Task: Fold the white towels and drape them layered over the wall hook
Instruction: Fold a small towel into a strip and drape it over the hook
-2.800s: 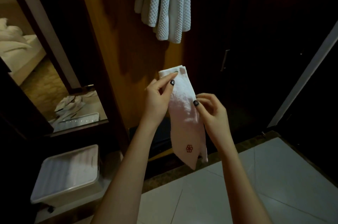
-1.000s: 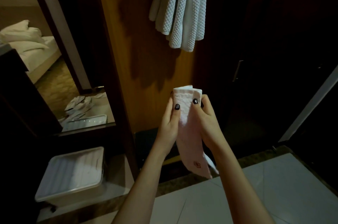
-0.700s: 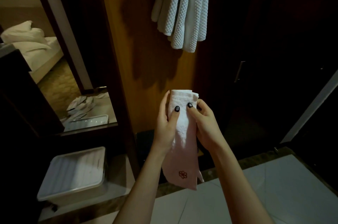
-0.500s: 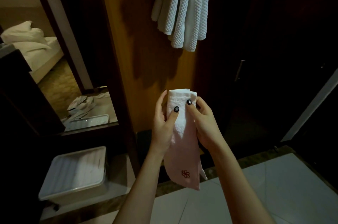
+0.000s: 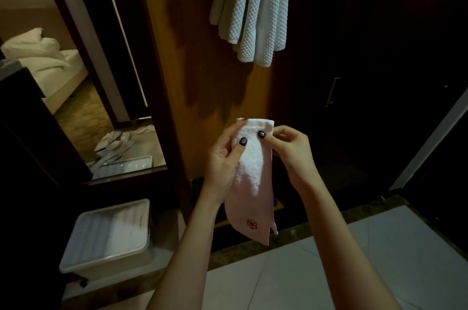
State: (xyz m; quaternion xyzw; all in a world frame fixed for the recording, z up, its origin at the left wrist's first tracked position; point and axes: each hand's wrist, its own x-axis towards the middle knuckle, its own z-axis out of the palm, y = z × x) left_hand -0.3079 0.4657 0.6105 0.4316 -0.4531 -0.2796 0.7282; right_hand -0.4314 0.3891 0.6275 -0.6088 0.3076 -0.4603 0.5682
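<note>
Hands pinch the folded towel at its top edge, left hand and right hand; hung towels well above.

Centre: folded towel, left hand at its 9 o'clock, right hand at its 3 o'clock, fingers of both on its top end. Hanging towels at 12 o'clock, on the wall behind. Lidded bin at 8 o'clock. Bed far back, 10 o'clock. Door handle at 2 o'clock. Tiled floor at 5 o'clock.

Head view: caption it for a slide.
Left hand and right hand pinch a folded white towel below hanging waffle towels.
</note>
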